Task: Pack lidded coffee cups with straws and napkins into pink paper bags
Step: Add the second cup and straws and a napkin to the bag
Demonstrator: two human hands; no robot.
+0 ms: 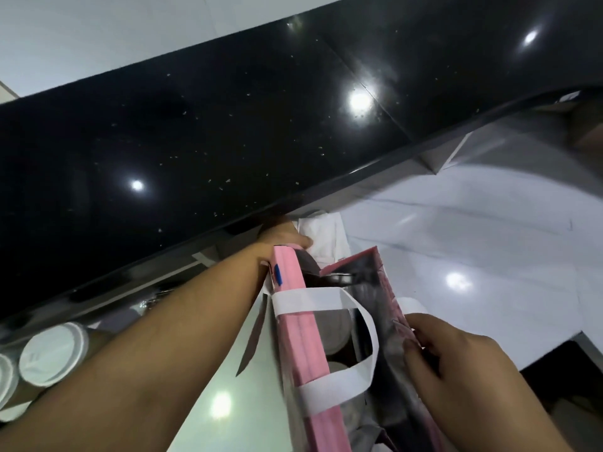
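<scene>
Head view, bag: your pink paper bag stands open, lidded cups inside.
Left hand: at 12 o'clock, on napkins; grip not discernible.
Right hand: pinches bag's 3 o'clock rim.

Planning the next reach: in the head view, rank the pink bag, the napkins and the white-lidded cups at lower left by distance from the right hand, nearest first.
1. Pink bag: gripped at its right edge by the right hand.
2. Napkins: beyond the bag, under the counter edge, by the left hand.
3. White-lidded cups: far lower left, past the left forearm.
</scene>
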